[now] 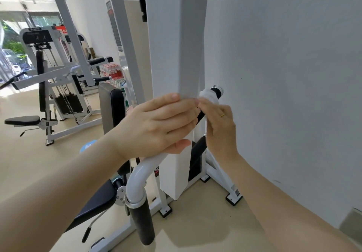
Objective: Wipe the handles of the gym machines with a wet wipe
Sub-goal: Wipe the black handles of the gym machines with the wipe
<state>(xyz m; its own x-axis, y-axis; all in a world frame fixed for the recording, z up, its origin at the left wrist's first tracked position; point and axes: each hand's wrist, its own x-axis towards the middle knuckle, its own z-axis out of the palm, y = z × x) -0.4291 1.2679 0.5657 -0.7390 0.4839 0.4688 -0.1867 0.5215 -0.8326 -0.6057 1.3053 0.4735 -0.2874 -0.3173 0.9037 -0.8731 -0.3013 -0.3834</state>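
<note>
Fingers (176,112) of left hand (156,126) wrapped round white bar (137,175); right hand (219,122) pinching wet wipe (208,95) closed round black handle (217,92), up beside wall (293,75).

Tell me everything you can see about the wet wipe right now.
The wet wipe is white, soft and crumpled, wrapped around the upper black handle just below its chrome end cap. The right hand pinches it against the grip; the left hand holds the bar lower down. Most of it is hidden.
</note>
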